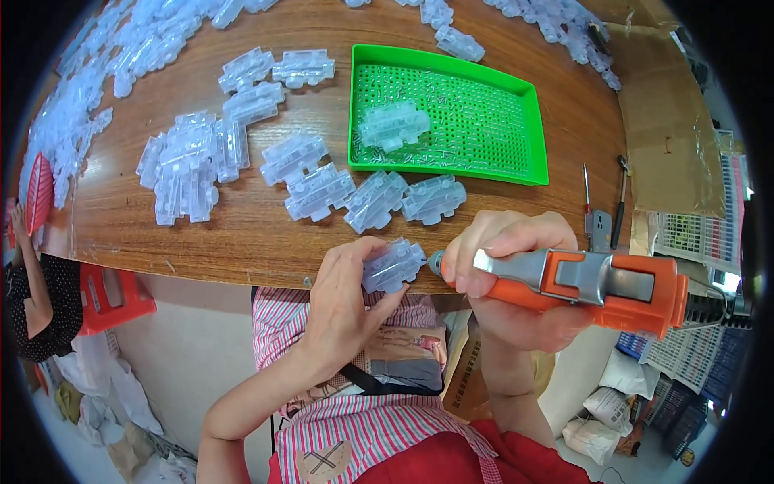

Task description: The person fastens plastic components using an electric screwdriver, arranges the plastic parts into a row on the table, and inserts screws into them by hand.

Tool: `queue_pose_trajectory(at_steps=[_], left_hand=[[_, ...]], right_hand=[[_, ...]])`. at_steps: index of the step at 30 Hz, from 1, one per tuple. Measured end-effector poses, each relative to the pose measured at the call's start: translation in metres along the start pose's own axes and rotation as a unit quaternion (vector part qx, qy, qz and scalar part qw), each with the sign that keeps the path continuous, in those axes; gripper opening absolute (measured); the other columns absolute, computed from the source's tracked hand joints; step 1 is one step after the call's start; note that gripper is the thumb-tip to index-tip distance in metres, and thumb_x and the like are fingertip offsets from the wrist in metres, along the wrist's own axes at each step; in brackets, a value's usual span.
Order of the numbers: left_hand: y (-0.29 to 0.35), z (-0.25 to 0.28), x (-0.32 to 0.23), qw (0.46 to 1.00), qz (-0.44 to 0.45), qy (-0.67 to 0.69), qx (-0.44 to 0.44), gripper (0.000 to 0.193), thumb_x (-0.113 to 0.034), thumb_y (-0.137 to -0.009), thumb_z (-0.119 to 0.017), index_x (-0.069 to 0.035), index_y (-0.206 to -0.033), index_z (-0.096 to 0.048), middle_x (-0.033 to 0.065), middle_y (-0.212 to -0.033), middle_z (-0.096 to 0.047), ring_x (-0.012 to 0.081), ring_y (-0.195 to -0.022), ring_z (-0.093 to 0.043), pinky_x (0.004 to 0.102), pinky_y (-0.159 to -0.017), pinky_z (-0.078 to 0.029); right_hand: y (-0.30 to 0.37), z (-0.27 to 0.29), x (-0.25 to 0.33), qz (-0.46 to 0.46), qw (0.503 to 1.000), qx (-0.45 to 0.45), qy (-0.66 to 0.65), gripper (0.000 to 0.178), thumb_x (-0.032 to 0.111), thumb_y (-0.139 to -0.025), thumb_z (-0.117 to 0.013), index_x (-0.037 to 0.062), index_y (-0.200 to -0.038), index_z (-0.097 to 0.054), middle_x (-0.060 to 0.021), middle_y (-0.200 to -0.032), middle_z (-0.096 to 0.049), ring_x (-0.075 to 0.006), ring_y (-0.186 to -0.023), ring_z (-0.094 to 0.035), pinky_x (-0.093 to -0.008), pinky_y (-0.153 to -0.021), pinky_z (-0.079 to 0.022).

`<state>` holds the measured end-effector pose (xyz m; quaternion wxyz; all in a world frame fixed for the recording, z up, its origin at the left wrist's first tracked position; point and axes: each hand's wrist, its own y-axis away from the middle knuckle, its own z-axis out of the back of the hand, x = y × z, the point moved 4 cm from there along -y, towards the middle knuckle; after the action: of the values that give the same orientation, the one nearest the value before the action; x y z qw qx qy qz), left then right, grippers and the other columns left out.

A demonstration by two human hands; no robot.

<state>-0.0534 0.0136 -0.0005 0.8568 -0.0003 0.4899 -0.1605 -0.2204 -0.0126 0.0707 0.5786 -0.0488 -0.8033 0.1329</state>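
My left hand is closed on a clear plastic car-shaped part at the table's front edge, fingers on its top side and thumb below. In my right hand is an orange and grey electric screwdriver, lying sideways with its lever under my fingers. Its tip points left, at or very near the right end of the plastic part; whether they touch I cannot tell. Beyond my hands stands a green perforated tray with small silvery screws scattered in it. Another clear part lies inside the tray.
Several similar clear parts lie between my hands and the tray, with a pile to the left and bigger heaps behind. At right lie a thin screwdriver and cardboard. Another person's arm shows at far left, by a red stool.
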Motion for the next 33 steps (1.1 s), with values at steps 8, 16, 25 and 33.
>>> queue_pose_trajectory(at_steps=[8,16,25,33], left_hand=[[-0.002,0.003,0.004,1.000,0.003,0.026,-0.004,0.056,-0.004,-0.071,-0.080,-0.001,-0.119,-0.052,0.0140,-0.107,-0.063,0.0332,-0.098,-0.060,0.0404,-0.084,-0.051],[-0.004,0.005,0.009,0.999,-0.008,0.042,0.025,0.054,-0.005,-0.072,-0.079,-0.002,-0.119,-0.053,0.0140,-0.107,-0.063,0.0331,-0.102,-0.060,0.0409,-0.086,-0.051],[-0.007,0.005,0.010,0.997,-0.020,0.075,0.027,0.050,-0.006,-0.074,-0.077,-0.002,-0.116,-0.052,0.0145,-0.106,-0.063,0.0338,-0.104,-0.059,0.0413,-0.088,-0.049],[-0.006,0.004,0.013,0.997,-0.017,0.077,0.024,0.049,-0.005,-0.072,-0.076,-0.002,-0.116,-0.052,0.0145,-0.107,-0.062,0.0338,-0.105,-0.058,0.0414,-0.088,-0.049]], right_hand=[[0.000,-0.010,-0.002,0.007,1.000,0.008,0.007,0.058,0.054,-0.082,-0.070,0.0009,-0.099,-0.056,-0.0070,-0.074,-0.058,-0.0164,-0.065,-0.056,-0.0305,-0.060,-0.047],[-0.003,-0.007,-0.011,0.049,0.992,0.105,0.042,0.079,0.072,-0.075,-0.070,-0.0010,-0.102,-0.058,-0.0078,-0.073,-0.060,-0.0183,-0.063,-0.058,-0.0316,-0.056,-0.049],[-0.009,-0.022,0.015,0.101,0.989,0.109,-0.025,0.075,0.072,-0.081,-0.064,-0.0014,-0.096,-0.058,-0.0070,-0.067,-0.060,-0.0191,-0.056,-0.059,-0.0340,-0.051,-0.051],[0.001,-0.023,-0.009,0.007,0.995,0.098,0.034,0.071,0.067,-0.079,-0.071,-0.0004,-0.098,-0.059,-0.0060,-0.067,-0.060,-0.0191,-0.058,-0.059,-0.0346,-0.056,-0.052]])
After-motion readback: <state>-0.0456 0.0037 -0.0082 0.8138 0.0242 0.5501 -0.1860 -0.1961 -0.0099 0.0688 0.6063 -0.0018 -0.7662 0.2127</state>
